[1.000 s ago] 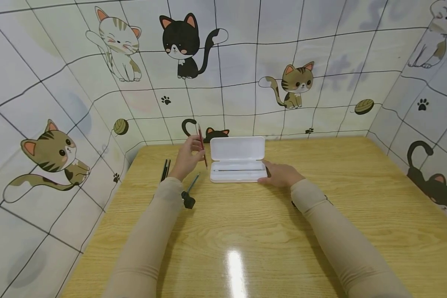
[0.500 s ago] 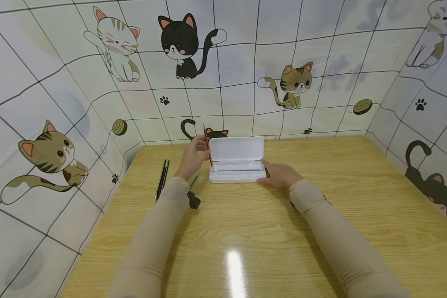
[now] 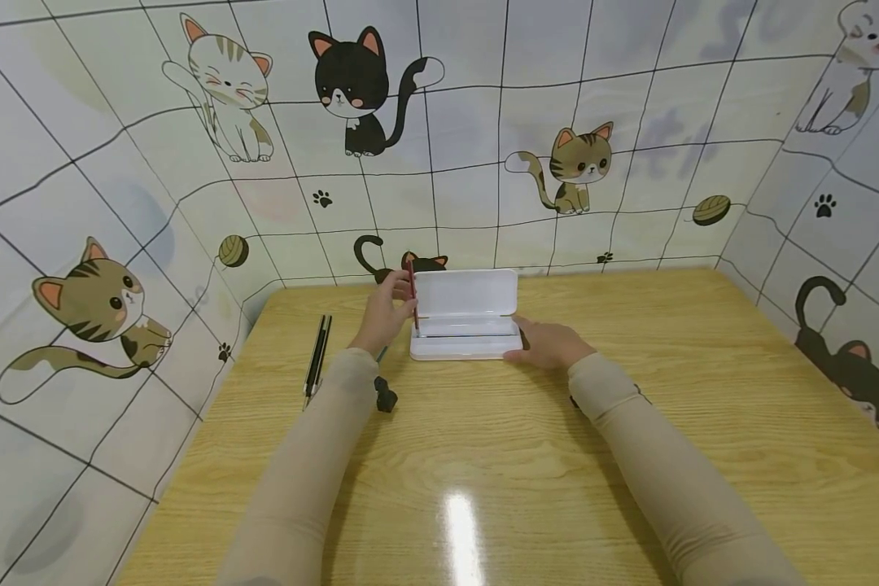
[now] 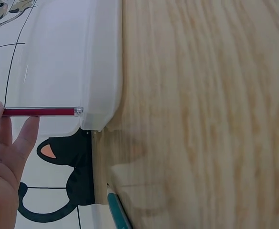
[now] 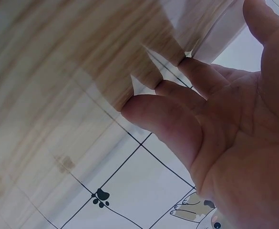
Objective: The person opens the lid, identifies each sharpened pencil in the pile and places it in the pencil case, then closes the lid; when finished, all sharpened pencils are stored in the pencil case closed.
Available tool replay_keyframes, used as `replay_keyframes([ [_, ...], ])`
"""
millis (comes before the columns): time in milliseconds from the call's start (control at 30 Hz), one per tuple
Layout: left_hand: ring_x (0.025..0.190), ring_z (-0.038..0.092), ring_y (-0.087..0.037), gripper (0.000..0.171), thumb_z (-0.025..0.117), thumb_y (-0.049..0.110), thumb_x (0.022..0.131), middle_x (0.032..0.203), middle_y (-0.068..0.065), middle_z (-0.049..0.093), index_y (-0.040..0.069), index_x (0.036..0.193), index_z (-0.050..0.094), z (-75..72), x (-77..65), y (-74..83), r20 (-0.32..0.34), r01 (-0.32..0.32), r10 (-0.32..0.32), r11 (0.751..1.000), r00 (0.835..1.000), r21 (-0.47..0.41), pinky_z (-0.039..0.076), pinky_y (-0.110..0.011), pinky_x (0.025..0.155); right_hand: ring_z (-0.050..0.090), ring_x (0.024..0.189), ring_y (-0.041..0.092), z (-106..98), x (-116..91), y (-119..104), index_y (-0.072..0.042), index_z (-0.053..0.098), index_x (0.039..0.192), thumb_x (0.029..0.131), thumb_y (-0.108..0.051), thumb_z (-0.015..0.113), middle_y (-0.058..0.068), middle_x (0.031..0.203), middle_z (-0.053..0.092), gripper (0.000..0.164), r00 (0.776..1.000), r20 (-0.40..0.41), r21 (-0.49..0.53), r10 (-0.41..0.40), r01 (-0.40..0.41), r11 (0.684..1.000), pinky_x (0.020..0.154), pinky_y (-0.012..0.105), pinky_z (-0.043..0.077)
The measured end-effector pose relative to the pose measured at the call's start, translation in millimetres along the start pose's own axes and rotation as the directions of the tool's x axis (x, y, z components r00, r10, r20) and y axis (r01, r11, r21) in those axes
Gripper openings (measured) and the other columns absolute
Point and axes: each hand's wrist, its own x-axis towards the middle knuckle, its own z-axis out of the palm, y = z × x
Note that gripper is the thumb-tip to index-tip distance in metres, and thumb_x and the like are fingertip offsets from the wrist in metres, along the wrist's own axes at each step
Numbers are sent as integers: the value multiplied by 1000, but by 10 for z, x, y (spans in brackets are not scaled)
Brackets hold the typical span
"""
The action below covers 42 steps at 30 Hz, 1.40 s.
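Observation:
My left hand [image 3: 384,316] pinches a slim red pencil [image 4: 44,112] between thumb and fingers, held nearly upright at the left end of an open white pencil case [image 3: 463,350]. In the left wrist view the pencil's clear or silvery end overlaps the case wall. Inside the case a thin dark pencil-like stick [image 3: 469,334] lies lengthwise. My right hand [image 3: 553,343] holds the case's right end, thumb at the front corner; in the right wrist view its other fingertips touch the table.
Left of the left arm lie black pencils or pens [image 3: 318,354]. A teal pencil [image 4: 118,210] and a small black lumpy object [image 3: 386,397] sit by the left forearm, partly hidden. Behind the wooden table [image 3: 527,456] stands a cat-patterned wall [image 3: 469,163].
The left hand has moved right with the red pencil, from beside the case to its left end, with the pencil now more upright. The right hand stays at the case.

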Motion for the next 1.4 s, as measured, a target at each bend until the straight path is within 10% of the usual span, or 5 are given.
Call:
replay_keyframes([
  [1400,102,67,-27,38,70,-2,94,108,-11,70,5,131,64,177,34,13,66,-57,49,991,997,118,52,-42,90,35,144,45,28,6,8,-6,14,163,100,-57,55,27,157,35,91,1000,-13,-3,-3,2,1000,114,59,32],
])
